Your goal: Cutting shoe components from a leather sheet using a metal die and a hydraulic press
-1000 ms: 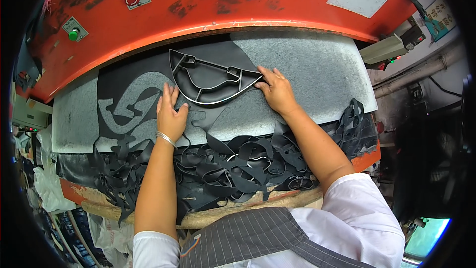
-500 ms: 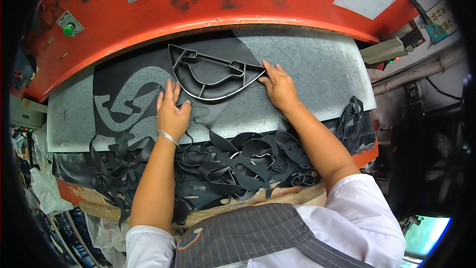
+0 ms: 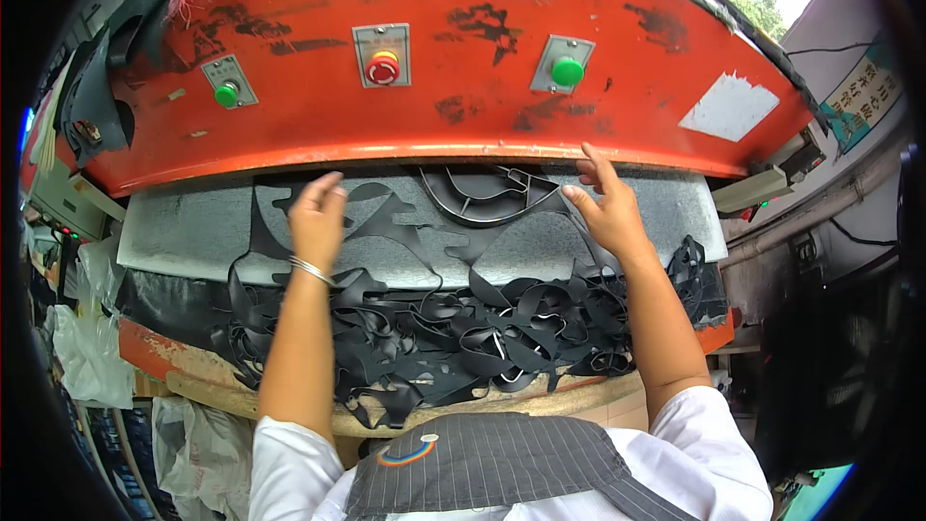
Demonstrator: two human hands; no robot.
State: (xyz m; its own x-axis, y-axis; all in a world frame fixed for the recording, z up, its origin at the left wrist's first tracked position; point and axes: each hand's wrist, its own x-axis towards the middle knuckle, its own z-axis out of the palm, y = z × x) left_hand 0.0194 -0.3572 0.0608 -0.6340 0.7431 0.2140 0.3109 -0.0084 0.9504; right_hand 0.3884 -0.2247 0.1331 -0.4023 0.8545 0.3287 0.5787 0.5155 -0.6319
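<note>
A curved metal cutting die (image 3: 470, 220) lies on dark sheet material atop the grey board, its far part hidden beneath the red machine beam. Just right of the die, my right hand (image 3: 612, 212) is raised with fingers apart and nothing in it; its fingertips overlap the beam's lower edge in view. My left hand (image 3: 318, 224) is well to the left of the die, above the cut sheet (image 3: 386, 227). Its fingers point forward, slightly bent and a little blurred, and nothing shows in them.
The red beam (image 3: 424, 116) spans the far side, with a red stop button (image 3: 383, 67) and green buttons (image 3: 567, 71) on its face. Tangled black offcuts (image 3: 502, 328) hang over the near edge of the grey board (image 3: 183, 222). Plastic bags (image 3: 92, 352) hang at left.
Both hands have come away from the die, my left moving left and my right moving right. The view has tilted up, showing more of the red beam, which now covers part of the die.
</note>
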